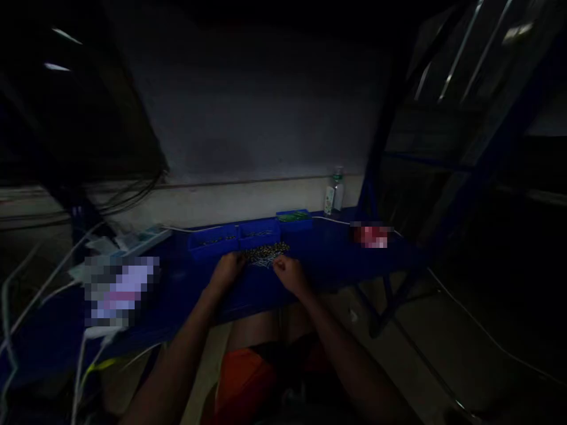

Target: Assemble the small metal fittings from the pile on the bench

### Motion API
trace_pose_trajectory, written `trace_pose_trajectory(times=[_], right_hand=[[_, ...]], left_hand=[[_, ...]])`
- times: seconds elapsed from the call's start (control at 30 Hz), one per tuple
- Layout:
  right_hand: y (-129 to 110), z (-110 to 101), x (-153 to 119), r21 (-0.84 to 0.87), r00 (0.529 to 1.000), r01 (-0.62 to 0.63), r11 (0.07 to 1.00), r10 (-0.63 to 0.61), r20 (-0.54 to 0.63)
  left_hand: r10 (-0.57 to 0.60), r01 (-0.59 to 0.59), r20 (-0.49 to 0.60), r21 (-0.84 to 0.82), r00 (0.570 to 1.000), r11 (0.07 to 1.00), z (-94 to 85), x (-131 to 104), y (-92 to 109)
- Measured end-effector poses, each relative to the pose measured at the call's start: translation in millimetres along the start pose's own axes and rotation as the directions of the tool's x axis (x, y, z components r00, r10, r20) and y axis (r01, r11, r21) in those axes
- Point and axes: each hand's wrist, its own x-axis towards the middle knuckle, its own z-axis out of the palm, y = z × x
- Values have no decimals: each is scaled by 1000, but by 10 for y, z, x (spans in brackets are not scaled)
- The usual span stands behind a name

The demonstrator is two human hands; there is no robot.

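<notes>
A pile of small metal pieces (267,252), brassy at the back and thin and silvery at the front, lies on the blue table (330,260). At the pile's left edge is my left hand (228,270), its fingers curled together. My right hand (290,273) is closed in a pinch at the front right of the pile. Dim light hides whatever small thing either hand may hold. Just behind the pile stand two blue bins, a left bin (195,244) and a middle bin (259,241), each with small pieces inside. A third blue bin (297,225) holds green items.
A clear bottle (338,192) stands at the back right beside a small white carton (329,200). A blurred red object (372,236) lies on the right. Blurred packets (126,286) and white cables (80,366) crowd the left end. A pale wall (266,198) runs behind.
</notes>
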Motion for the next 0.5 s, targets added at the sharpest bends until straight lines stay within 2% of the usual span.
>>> trace_pose_trajectory(times=[0.1, 0.2, 0.3, 0.4, 0.5], right_hand=[[-27, -6, -10, 17, 1000, -9, 1000, 9, 12], [-59, -11, -15, 77, 999, 14, 997, -18, 46], [-88, -18, -19, 121, 993, 46, 992, -58, 103], [-106, -34, -27, 101, 981, 91, 991, -106, 161], [-108, -51, -36, 86, 968, 136, 987, -151, 203]], left_hand=[[11, -17, -109, -55, 994, 998, -20, -132, 35], [68, -99, -192, -159, 979, 982, 63, -297, 183], [208, -232, -135, -196, 969, 953, 212, -443, 354], [253, -274, -134, -174, 958, 946, 306, -508, 417], [274, -295, -128, -184, 953, 938, 311, -515, 405]])
